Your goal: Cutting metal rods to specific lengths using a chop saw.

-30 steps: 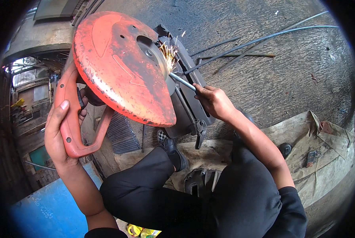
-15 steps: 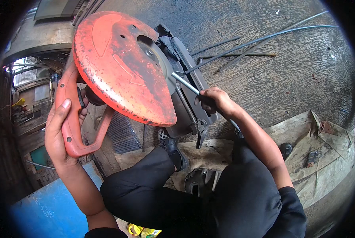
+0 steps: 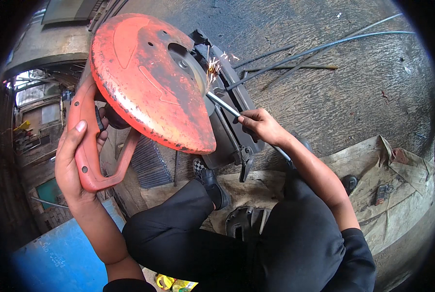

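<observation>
Your left hand [image 3: 74, 160] is wrapped around the orange handle [image 3: 88, 146] of the cut-off saw, fingers closed on the grip and thumb lying up along its outer side. Just to the right, the saw's big orange guard [image 3: 149, 82] tilts over the base [image 3: 232, 131], its paint chipped and rusty along the rim. At the guard's right edge a small spray of sparks [image 3: 212, 68] flies where the wheel meets a thin metal rod [image 3: 227, 108]. The rod runs down and to the right across the base into your right hand [image 3: 261, 126], which is pinched shut on it, fingertips close to the saw. Beyond that hand, several long dark rods [image 3: 324, 48] lie on the rough concrete floor [image 3: 353, 97]. Your black shoe [image 3: 210, 182] rests below the base, and a worn board [image 3: 397, 170] lies at the far right.
</observation>
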Motion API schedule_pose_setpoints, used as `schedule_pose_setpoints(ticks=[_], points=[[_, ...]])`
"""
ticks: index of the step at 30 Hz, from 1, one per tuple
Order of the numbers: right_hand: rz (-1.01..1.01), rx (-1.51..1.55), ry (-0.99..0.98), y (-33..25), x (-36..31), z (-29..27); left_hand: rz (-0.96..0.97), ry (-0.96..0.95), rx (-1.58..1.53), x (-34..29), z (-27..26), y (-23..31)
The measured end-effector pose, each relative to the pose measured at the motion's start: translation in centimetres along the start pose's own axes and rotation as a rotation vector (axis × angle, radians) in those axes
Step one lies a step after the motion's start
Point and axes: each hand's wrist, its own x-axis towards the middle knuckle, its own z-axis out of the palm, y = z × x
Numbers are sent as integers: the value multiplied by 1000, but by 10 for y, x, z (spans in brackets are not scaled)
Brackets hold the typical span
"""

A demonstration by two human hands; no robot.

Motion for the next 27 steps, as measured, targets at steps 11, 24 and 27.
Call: schedule_pose_setpoints(ticks=[11, 24, 27], points=[[-205, -341, 241, -2, -4, 2, -6, -1, 5, 2, -3, -1], [-492, -599, 429, -2, -8, -4, 7, 28, 1, -1, 11, -1], [-79, -282, 285, -2, -2, -10, 4, -76, 75, 6, -10, -1]])
